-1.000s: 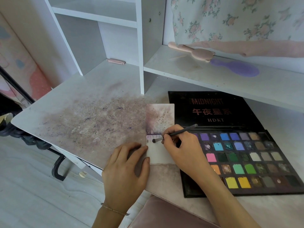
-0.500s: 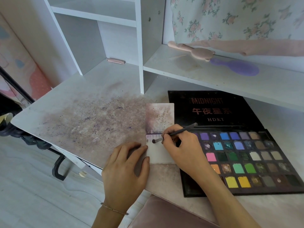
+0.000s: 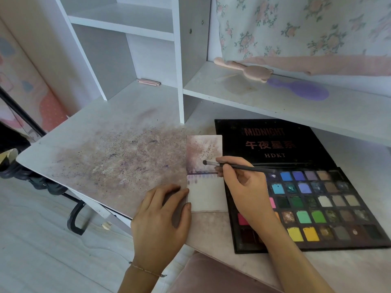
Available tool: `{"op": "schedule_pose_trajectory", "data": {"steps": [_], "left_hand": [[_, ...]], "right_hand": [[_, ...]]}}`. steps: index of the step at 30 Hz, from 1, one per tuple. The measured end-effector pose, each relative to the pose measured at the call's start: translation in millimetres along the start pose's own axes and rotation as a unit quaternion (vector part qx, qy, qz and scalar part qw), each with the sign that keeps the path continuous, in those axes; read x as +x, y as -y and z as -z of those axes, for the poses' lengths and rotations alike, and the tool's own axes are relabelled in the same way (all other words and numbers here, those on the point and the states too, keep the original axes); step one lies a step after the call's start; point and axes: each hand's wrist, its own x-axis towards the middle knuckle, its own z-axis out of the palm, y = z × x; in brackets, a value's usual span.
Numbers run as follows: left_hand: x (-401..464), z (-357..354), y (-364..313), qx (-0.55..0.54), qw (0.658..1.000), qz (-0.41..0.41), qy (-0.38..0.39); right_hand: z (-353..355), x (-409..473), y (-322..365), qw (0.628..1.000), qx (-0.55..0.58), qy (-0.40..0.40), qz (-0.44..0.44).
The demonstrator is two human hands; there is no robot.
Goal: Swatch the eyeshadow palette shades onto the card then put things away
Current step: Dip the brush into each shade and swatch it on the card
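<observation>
- The right hand [image 3: 245, 191] pinches a thin eyeshadow brush [image 3: 237, 166], its tip over the stained upper panel of the folded swatch card [image 3: 206, 195], which lies just left of the open eyeshadow palette [image 3: 330, 206].
- The left hand [image 3: 160, 218] lies flat and spread, holding nothing, fingertips pinning the card's left edge.
- Risk: loose powder dropping from the tip onto the card's clean lower panel beneath the purple streaks [image 3: 201, 177].
- Risk: the right wrist, resting over the palette's left columns, smearing shades.
- Risk: the card skidding along the desk [image 3: 110, 157] if the pinning fingers ease.
</observation>
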Motion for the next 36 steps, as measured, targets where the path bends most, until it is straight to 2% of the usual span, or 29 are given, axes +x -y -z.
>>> {"op": "schedule_pose_trajectory", "data": {"steps": [7,13,21,29,36], "left_hand": [[1.2,2.0,-4.5,0.006,1.000,0.015,0.013],[1.3,3.5,-10.4,0.022,0.998,0.040,0.038],[0.9,-5.4,-23.7,0.052,0.994,0.089,0.022],[-0.7,-8.0,-24.5,0.056,0.995,0.081,0.000],[-1.0,-8.7,-24.3,0.064,0.995,0.078,0.002]], "right_hand": [[28.0,-6.9,5.0,0.999,0.015,-0.029,0.003],[63.0,-18.2,1.6,0.998,-0.008,-0.060,-0.011],[102.7,-29.9,-8.4,0.992,-0.077,-0.099,-0.019],[105.4,-33.0,-18.4,0.985,-0.150,-0.081,-0.019],[105.9,-32.6,-22.1,0.983,-0.161,-0.084,-0.038]]}}
